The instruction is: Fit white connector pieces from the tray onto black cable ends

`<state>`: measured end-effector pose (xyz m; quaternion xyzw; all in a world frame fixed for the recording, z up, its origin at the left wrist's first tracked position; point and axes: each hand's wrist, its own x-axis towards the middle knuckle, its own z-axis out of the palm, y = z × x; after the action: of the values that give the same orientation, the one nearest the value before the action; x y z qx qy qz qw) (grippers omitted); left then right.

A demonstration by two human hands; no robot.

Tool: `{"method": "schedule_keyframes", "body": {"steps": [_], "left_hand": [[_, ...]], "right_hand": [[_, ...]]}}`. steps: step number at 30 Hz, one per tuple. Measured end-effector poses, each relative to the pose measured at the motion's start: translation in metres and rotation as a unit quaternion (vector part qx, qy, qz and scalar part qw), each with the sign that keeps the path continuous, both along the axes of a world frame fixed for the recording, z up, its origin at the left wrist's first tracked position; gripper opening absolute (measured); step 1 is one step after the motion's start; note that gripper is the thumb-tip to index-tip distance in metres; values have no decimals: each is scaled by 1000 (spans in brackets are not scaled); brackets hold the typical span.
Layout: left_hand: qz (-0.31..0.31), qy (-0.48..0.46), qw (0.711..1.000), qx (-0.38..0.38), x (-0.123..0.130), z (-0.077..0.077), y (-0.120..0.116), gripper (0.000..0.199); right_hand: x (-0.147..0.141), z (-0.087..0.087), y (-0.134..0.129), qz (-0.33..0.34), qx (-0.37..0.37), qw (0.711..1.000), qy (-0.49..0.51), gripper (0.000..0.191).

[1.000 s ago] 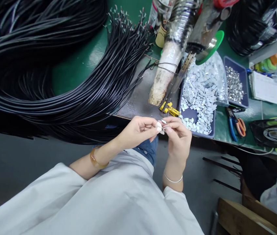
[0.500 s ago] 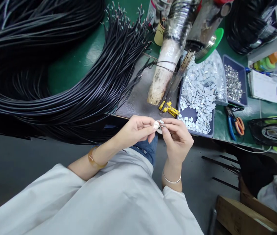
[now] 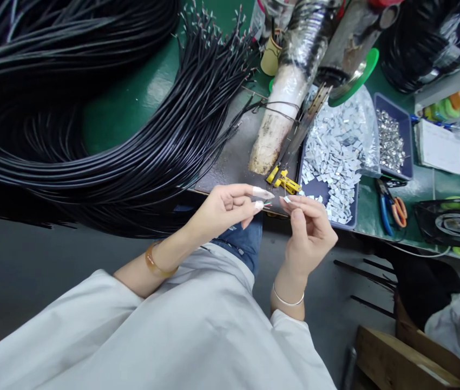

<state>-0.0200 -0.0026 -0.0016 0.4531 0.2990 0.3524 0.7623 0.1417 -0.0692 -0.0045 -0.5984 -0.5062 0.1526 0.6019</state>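
My left hand (image 3: 230,208), with white covers on its fingertips, pinches the thin coloured wire ends (image 3: 268,204) in front of the table edge. To its right, a small gap away, my right hand (image 3: 309,227) has its fingers pinched at a small pale piece (image 3: 287,199). Just beyond the hands lies a yellow tool (image 3: 284,180). A blue tray (image 3: 354,214) of small pale pieces (image 3: 339,179) stands beyond my right hand. A thick bundle of black cables (image 3: 181,130) spreads over the table on the left.
A wrapped post (image 3: 273,124) rises behind the yellow tool. Farther right are a tray of metal parts (image 3: 390,141), pliers (image 3: 392,208), a paper pad (image 3: 441,146) and a black fan (image 3: 457,222). Another person's white clothing (image 3: 455,325) shows at lower right, beside a wooden box (image 3: 396,360).
My hands have moved apart, the right one going rightward with the small pale piece. The coloured wire ends now show at my left fingertips. The view has shifted slightly.
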Motion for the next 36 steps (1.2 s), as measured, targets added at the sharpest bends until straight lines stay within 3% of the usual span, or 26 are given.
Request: {"method": "schedule_keyframes", "body": {"steps": [2,5,8,12,16,19,25,28,32,36], "left_hand": [[17,1,1000,-10,2,0,1,19],[27,6,999,-25,5,1,2,16],[35,13,999,-31,7,2,3,14],[31,29,999,-26,8,2,2,13],[20,35,999,-9,11,4,0,11],[46,32,998,9,12,5,0,8],[80,36,996,24,11,3,3,11],[84,47,994,40,11,2,5,13],[104,49,992,50,15,2,6,13],[120,68,989,60,19,1,8,13]], "right_hand": [[-3,2,-5,-25,50,993,-105,15],[-6,0,-13,-12,128,967,-222,20],[-9,-6,-13,-17,145,948,-284,24],[-11,-7,-4,-58,100,965,-236,20],[-12,-1,-1,-25,106,969,-223,19],[-13,-2,-3,4,106,968,-226,20],[-13,-8,-1,4,39,998,-53,9],[-11,-9,1,14,23,995,-101,7],[-8,-11,4,9,70,974,-217,15],[-7,-16,7,-4,92,962,-259,18]]}}
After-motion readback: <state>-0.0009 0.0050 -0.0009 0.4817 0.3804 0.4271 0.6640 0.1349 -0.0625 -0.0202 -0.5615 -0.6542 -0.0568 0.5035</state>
